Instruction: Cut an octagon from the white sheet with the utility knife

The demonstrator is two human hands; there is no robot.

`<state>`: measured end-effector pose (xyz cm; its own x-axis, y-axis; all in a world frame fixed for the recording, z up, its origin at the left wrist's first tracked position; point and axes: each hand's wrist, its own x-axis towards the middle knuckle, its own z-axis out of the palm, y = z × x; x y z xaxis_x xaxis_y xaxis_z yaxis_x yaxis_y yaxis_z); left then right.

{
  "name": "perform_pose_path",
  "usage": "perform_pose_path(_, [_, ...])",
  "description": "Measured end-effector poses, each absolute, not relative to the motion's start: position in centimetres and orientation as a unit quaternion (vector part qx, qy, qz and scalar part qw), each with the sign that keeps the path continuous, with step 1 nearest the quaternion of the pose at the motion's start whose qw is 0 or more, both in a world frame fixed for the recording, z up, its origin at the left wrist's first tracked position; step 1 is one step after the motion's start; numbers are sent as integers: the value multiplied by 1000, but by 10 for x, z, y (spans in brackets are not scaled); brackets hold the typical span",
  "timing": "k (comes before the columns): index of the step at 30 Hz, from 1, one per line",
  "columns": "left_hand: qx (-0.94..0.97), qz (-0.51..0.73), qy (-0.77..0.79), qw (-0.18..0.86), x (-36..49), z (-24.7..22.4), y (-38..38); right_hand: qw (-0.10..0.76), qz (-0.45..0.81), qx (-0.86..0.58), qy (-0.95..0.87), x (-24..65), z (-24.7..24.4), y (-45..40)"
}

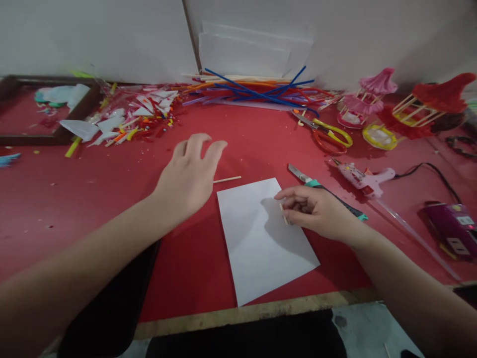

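Above the white paper (253, 253)'s right side, the right hand (315, 211) pinches a short wooden stick (283, 215). Just past the paper's far-left corner, a second wooden stick (230, 179) lies side-to-side, nearer the left hand (190, 174), whose grip is spread wide.

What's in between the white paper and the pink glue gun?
In the head view, the knife lies between the paper and the glue gun. The right hand, holding a stick, is partly there too.
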<state>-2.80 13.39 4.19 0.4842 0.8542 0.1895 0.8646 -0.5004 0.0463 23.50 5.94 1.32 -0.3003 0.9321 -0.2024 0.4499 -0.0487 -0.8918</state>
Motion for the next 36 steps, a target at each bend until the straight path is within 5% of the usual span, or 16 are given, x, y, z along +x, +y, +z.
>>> perform_pose_path(2, [-873,-96,-474,66,-26,43,117,256,495,-533,-637,234,13,60])
perform_pose_path(9, [-956,-92,-273,-62,1,23,6,267,483,-526,-647,232,14,58])
perform_pose_path(19, [-966,-166,-198,-8,0,9,29,230,242,-476,-814,221,15,48])
perform_pose_path(36, [-937,-145,-298,105,21,6,-13,181,269,-483,-814,234,24,46])
